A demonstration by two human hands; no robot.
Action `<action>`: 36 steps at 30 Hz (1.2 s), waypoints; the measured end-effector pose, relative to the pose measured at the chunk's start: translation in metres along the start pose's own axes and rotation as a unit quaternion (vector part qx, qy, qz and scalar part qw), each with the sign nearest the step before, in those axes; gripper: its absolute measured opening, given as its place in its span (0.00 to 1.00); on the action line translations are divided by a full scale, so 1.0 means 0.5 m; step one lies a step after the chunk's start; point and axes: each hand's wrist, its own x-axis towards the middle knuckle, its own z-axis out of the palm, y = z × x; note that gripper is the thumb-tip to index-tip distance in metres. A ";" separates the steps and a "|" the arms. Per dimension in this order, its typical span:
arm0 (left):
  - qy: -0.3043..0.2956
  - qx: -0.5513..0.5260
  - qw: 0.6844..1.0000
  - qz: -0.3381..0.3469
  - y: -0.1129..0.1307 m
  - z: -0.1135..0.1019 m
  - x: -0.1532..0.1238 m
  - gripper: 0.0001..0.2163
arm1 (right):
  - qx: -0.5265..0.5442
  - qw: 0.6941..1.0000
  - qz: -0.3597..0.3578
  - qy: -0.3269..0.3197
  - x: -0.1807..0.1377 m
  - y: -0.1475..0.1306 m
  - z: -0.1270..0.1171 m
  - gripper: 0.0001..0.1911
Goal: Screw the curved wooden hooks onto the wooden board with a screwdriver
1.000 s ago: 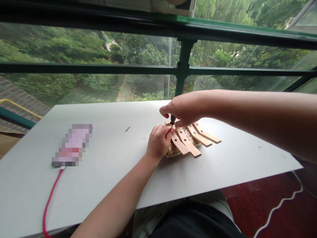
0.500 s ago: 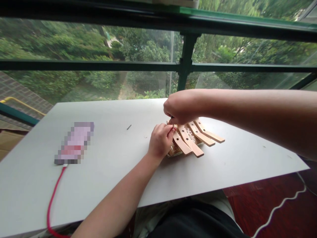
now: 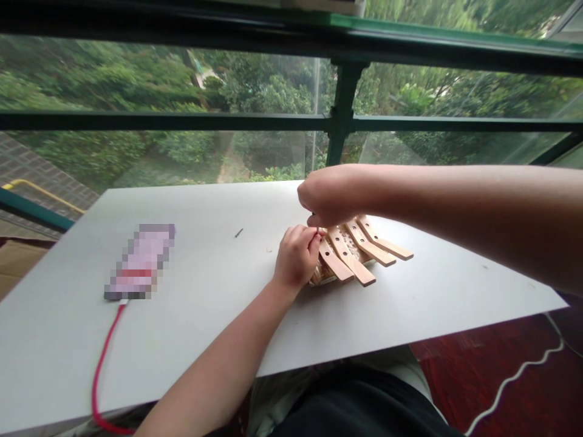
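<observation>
Several bent, pale wooden pieces with dark holes lie side by side across a block that looks wrapped in clear bubbly plastic. My left hand is closed at the upper left end of the nearest piece, thumb and forefinger pinched together; what they grip is hidden. Just above, my right hand makes a fist around a tool that looks like a screwdriver. Only its thin metal shaft shows, pointing down to my left fingertips. The handle is covered by the fist.
A small dark screw lies on the white table, left of my hands. Farther left is a blurred-out phone with a red cable running off the front edge. Green railing and glass stand behind the table.
My right fist has shifted very slightly left over the same spot, its wrist turned a little. My left hand keeps its pinch. The whole view has moved slightly.
</observation>
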 end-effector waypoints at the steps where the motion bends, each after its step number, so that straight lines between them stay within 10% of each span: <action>1: 0.000 0.002 1.000 0.001 0.000 0.000 0.000 0.11 | 0.002 1.000 0.001 -0.002 -0.002 -0.001 0.000 0.07; 19: 0.022 0.007 1.000 0.017 -0.004 0.004 0.001 0.09 | 0.029 0.998 -0.046 0.007 -0.036 0.017 -0.004 0.21; 28: 0.003 0.019 1.000 0.007 0.001 0.002 -0.001 0.11 | 0.001 0.999 -0.008 -0.031 -0.035 0.002 -0.022 0.05; 36: -0.004 0.014 1.000 -0.001 0.000 0.003 -0.004 0.12 | 0.039 0.995 -0.048 0.073 -0.027 0.025 0.012 0.11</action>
